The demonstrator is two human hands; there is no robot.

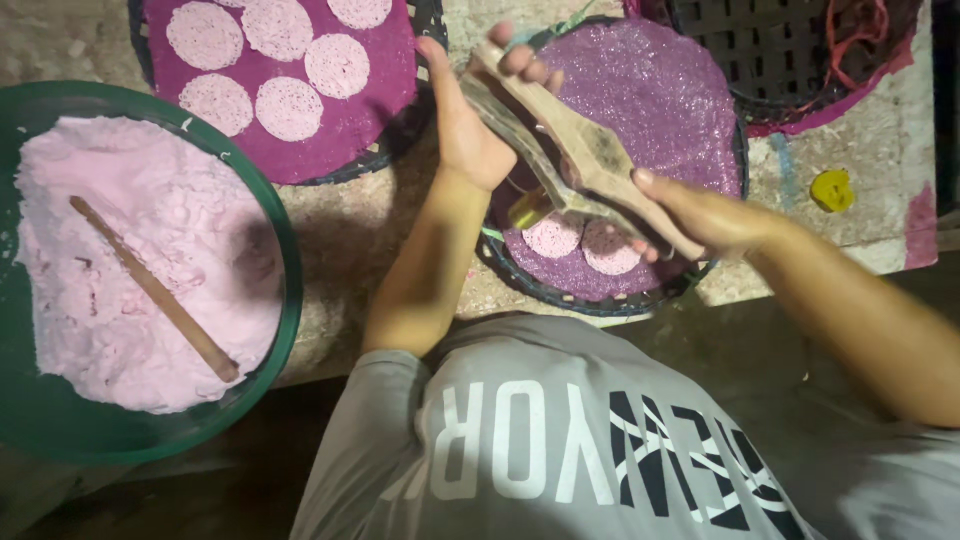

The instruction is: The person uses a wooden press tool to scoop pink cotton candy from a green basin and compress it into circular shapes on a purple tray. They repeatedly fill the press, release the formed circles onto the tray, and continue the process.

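My left hand (pixel 468 132) grips the far end of a hinged wooden press (pixel 590 152), and my right hand (pixel 702 216) holds its near handle. The press hangs tilted over a round tray lined with purple cloth (pixel 665 90). Two pale pink dough discs (pixel 553 237) (pixel 610 250) lie on the near part of that cloth, just under the press. A small yellowish piece (pixel 528 208) shows beneath the press; I cannot tell what it is.
A green basin (pixel 285 300) at the left holds a mound of pink dough (pixel 120 270) with a wooden stick (pixel 155 290) on it. A second purple-lined tray (pixel 350 130) carries several pink discs. A dark woven basket (pixel 790 50) and a yellow lump (pixel 832 190) sit at the right.
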